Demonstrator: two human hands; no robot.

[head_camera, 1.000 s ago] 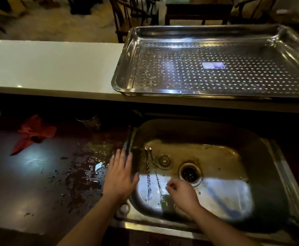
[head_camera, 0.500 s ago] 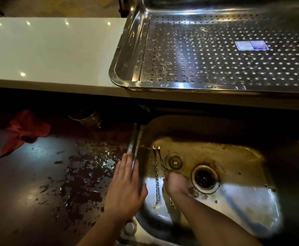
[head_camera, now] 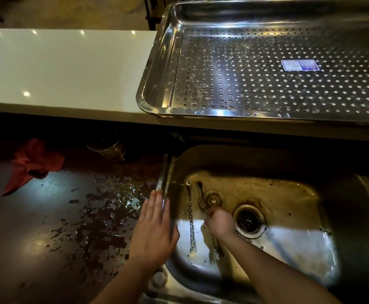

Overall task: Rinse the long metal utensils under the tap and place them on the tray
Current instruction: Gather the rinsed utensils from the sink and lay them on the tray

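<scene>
Two long twisted-handle metal forks lie in the steel sink. The left fork lies free on the sink floor, tines toward me. My right hand is down in the sink, its fingers curled round the middle of the right fork, whose tines show below my wrist. My left hand rests flat on the sink's left rim, fingers straight. The perforated steel tray sits on the white counter behind the sink. No tap is visible.
A dark worktop left of the sink carries splashed water and specks. A red cloth lies at its far left, and a small metal cup stands under the white counter. The drain is beside my right hand.
My right hand has reached further into the sink and closed on the right fork. The left hand stays on the rim. The camera has tilted down and closer.
</scene>
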